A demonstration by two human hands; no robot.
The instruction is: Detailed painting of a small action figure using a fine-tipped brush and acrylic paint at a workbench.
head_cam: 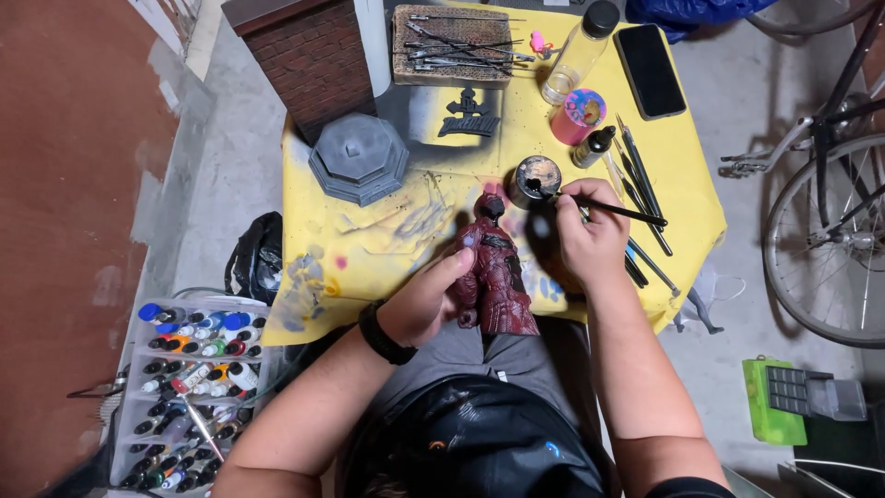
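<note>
Left hand point(426, 300) grips the dark red figurine point(493, 272) upright at the tabletop point(369, 240) edge, steadying it, while right hand point(590, 235) pinches a brush point(604, 208) dipped into the paint pot point(535, 177).

Dark red figurine point(493, 272) upright at table edge; thin black brush point(604, 208) level.

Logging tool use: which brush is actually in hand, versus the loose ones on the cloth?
The thin black-handled brush gripped in the right hand, bristles at the small round pot. The other brushes lie loose on the yellow cloth.

Yellow-clothed table point(687, 175): brushes point(641, 184), phone point(650, 71)
</note>
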